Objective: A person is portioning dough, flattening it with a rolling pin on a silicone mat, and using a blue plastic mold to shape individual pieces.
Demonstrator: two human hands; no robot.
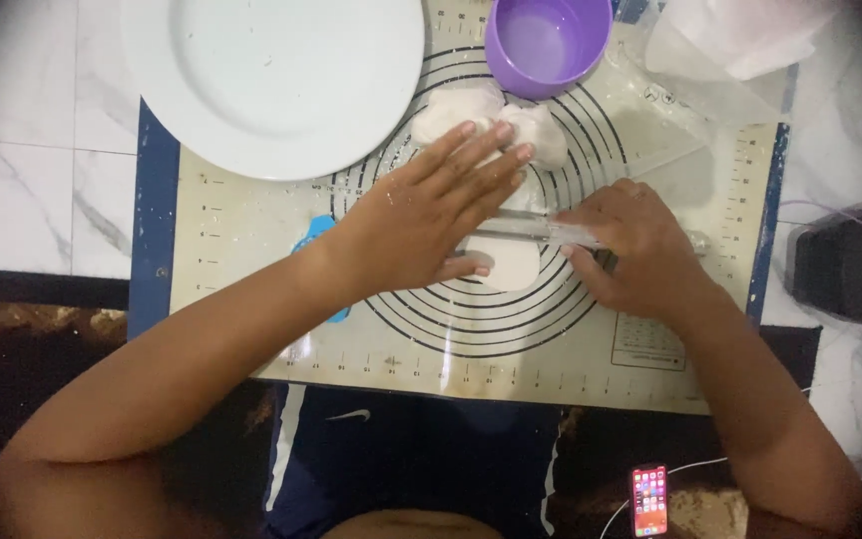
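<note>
My left hand (429, 215) lies flat, fingers stretched out, on a clear rolling pin (541, 231). My right hand (631, 245) presses on the pin's right part with fingers curled over it. Under the pin sits a flattened white piece of dough (507, 262) at the middle of a cream baking mat (251, 220) printed with dark rings. Two more white dough lumps (491, 115) rest on the mat just beyond my left fingertips.
A big white plate (271, 70) overlaps the mat's far left. A purple bowl (548, 40) stands at the far edge, a clear plastic container (730, 50) to its right. A blue object (313, 235) peeks from under my left wrist. A phone (648, 499) lies near me; a dark appliance (845, 265) sits right.
</note>
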